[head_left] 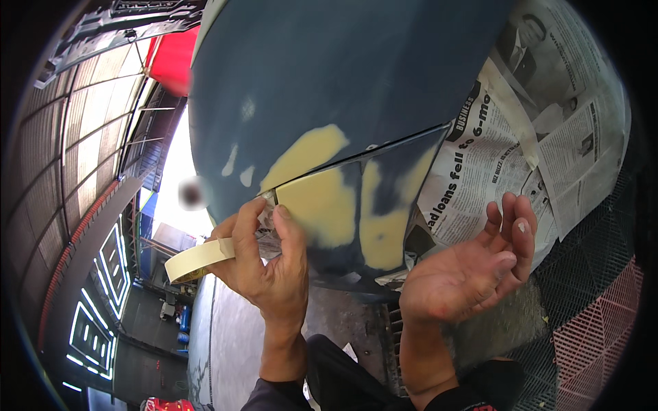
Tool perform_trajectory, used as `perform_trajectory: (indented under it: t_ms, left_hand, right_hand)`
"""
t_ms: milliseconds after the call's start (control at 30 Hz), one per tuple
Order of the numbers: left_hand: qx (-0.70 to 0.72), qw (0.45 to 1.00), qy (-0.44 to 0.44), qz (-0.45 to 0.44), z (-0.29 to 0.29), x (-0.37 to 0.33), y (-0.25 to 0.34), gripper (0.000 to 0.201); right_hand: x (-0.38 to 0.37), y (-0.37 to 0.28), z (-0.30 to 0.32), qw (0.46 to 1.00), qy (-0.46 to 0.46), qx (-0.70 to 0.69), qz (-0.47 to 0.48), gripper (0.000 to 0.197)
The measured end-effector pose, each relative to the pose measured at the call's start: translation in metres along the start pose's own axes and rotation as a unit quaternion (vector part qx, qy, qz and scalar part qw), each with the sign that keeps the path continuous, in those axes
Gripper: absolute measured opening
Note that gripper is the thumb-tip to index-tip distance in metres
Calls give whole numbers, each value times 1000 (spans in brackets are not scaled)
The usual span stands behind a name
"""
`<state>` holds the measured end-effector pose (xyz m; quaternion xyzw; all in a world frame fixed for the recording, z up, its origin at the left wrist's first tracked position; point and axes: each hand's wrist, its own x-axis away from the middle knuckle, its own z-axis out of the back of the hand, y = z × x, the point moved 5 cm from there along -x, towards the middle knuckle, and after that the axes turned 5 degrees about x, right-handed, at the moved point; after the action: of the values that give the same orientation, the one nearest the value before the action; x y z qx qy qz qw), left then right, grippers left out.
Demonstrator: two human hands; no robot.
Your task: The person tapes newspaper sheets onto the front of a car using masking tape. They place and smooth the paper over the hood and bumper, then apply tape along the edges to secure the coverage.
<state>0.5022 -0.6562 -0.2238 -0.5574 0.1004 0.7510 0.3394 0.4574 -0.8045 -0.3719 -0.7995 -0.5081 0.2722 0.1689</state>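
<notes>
My left hand (pixel 274 281) holds a roll of cream masking tape (pixel 195 262) hooked on its fingers. Its thumb and forefinger are up against the panel seam, beside a crumpled bit of paper or film (pixel 266 233). The dark grey-blue car body panel (pixel 404 75) curves in front of me, with a yellow filler patch (pixel 322 202) smoothed along the seam. My right hand (pixel 459 281) is raised, palm up and fingers loosely curled, near the panel's lower right corner. It grips nothing, though a small pale fleck sits on one fingertip.
Newspaper (pixel 473 178) is taped over the car's right side. Black and red floor grating (pixel 596 329) lies at the lower right, beside grey concrete floor (pixel 336 329). Lit wall panels (pixel 92 335) and blue cylinders (pixel 184 322) stand at the left.
</notes>
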Motion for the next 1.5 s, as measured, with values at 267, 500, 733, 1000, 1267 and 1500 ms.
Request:
perform_trajectory:
  t_ms: [267,500,733,1000,1267,1500]
  left_hand:
    - [-34,997,5,-73,6,-11,5,19]
    - [101,994,47,14,40,1,-59,25]
    - [4,988,49,143,112,118,-204,19]
    - [-163,819,-172,523,221,370,-356,27]
    - [-153,636,-260,710,312,657,-346,33]
    - [-99,574,-230,780,339,779,-258,36]
  right_hand:
    - [-7,5,6,994,28,-15,-102,41]
    - [4,-7,3,985,44,7,-165,49]
    - [64,-41,-13,986,-30,-75,-148,49]
    - [195,-70,-39,956,-263,-34,121,32]
    - [443,-50,-1,727,-672,-30,-138,23]
    - [619,32,260,138,-949,262,-107,67]
